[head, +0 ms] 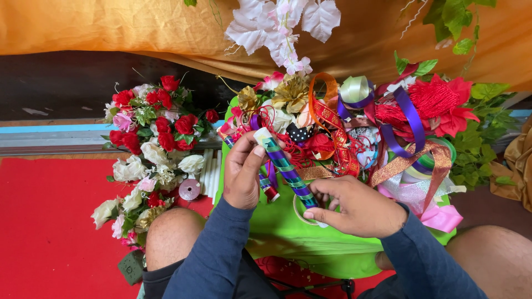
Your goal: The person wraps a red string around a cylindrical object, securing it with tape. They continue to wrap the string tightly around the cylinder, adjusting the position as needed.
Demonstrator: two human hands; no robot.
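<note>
Where red carpet (50, 221) ends, orange cloth (111, 25) hangs behind green tray (288, 232)

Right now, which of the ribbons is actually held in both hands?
The purple-and-green striped ribbon, wound round a white stick: left hand near its top, right hand at its lower end. The others lie loose.

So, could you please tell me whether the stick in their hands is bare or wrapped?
Wrapped: purple and green ribbon spirals along the stick, only its white top end bare, between left hand and right hand.
</note>
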